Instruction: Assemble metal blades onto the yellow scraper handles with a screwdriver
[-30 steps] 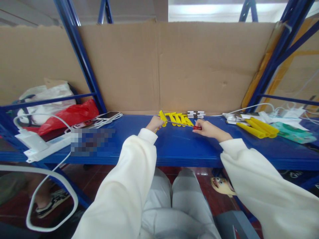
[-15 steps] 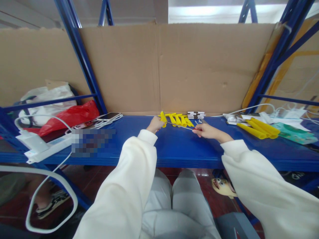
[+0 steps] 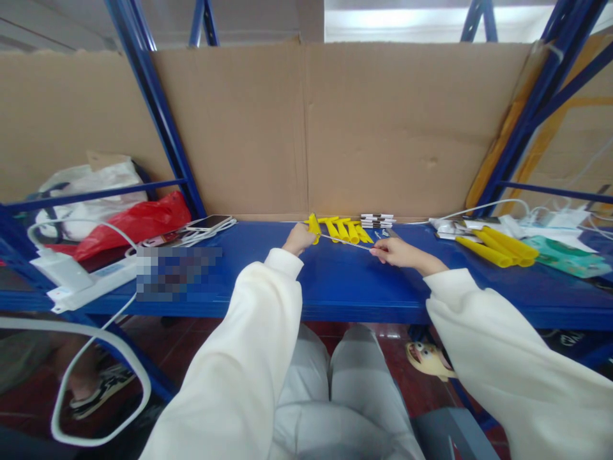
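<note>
My left hand is closed around a yellow plastic T-shaped piece held upright above the blue shelf. From my right hand a long thin rod, like a screwdriver shaft, reaches left to the yellow piece. The fingers of my right hand pinch its near end, and any handle is hidden in them. Whether the tip is inside the piece or only against it, I cannot tell. Behind the rod several more yellow T-shaped pieces lie in a row, beside a stack of small white-and-black items.
Yellow tubes and a green packet lie at the right. On the left are a phone with cables, a white power strip and a red bag. A cardboard wall stands behind the blue shelf.
Both hands stay nearly in place, with the rod still held against the yellow piece. The view has shifted very slightly.
</note>
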Demonstrator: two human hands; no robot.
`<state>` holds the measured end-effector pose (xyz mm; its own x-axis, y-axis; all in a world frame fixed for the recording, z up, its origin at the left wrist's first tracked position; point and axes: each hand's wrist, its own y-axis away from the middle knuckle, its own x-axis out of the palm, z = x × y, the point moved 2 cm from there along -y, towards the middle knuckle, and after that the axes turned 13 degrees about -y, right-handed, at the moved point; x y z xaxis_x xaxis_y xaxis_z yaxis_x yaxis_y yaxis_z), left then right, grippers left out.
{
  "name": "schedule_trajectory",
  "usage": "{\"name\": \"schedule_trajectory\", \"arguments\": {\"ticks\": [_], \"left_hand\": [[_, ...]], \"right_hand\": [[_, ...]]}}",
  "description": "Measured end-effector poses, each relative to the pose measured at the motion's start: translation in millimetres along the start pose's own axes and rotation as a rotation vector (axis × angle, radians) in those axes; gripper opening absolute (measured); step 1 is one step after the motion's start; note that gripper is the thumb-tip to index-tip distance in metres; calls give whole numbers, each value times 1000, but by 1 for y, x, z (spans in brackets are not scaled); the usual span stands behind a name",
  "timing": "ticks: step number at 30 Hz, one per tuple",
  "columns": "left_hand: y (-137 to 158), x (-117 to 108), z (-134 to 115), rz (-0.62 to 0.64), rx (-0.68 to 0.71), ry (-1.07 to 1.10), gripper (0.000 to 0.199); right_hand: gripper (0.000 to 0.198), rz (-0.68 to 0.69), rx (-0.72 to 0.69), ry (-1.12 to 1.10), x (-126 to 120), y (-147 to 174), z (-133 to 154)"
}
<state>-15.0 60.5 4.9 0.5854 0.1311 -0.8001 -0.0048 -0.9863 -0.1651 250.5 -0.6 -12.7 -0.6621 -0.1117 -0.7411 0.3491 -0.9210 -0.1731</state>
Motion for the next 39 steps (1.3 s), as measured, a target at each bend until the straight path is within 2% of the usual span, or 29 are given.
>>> {"name": "schedule_trajectory", "arguments": {"ticks": [6,10,14,17,21,25,31,35,39], "left_hand": [[5,-2,-4,19,-5,25,28],[7,-4,-5,21,-25,47,30],[8,-5,-6,26,-37,60,29],[8,-5,-6,31,-36,64,30],[9,-5,-7,41,-40,74,28],[9,-6,-7,50,-45,87,19],[9,-7,-8,53,-48,134,19],[9,-7,-7,60,-58,156,26],[9,-7,-7,76,-61,168,26]], "right_hand": [[39,-149,-45,28,1,-5,-13],[38,-94,1,-43,2,-3,-15],[41,-47,-47,13,-1,-1,-7],[41,-65,-92,109,-4,-2,-5],[25,-150,-86,128,-4,-5,-10],[21,-223,-94,195,-4,-5,-14],[21,-199,-96,329,-7,-1,-5],[28,-153,-110,273,-6,-2,-5],[19,-194,-82,234,-5,-5,-9]]}}
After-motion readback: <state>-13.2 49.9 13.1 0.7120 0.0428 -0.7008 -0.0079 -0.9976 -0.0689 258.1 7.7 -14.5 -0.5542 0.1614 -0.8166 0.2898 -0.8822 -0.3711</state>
